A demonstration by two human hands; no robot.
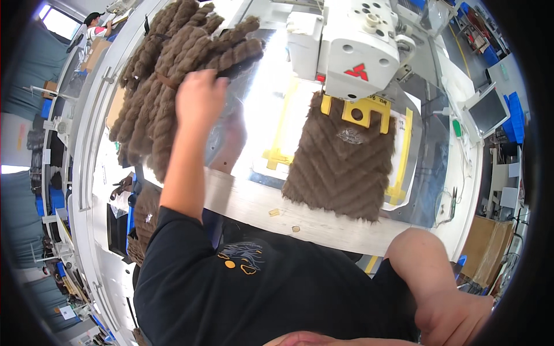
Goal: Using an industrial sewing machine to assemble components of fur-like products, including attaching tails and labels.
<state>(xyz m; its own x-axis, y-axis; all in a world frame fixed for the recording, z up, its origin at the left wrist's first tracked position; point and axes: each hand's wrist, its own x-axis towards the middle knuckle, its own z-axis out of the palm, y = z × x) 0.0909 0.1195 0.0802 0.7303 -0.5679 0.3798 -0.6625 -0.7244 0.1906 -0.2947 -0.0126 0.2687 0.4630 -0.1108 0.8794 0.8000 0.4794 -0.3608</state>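
My left hand is over the right side of a heap of brown, fluffy, rope-like plush pieces at the upper left. Its fingers are smeared by motion, so I cannot tell whether they grip the plush. Close to the lower right edge of the view, my right hand is raised with its fingers curled; what they hold, if anything, is hidden. A brown fur panel with chevron ridges lies under the white sewing machine head. The yellow clamp plate rests across the panel's far end.
Yellow tape marks the panel's sides on the worktable. Two small tan scraps lie near the front edge. A screen stands to the right, with a cardboard box below. Another person works at the far left.
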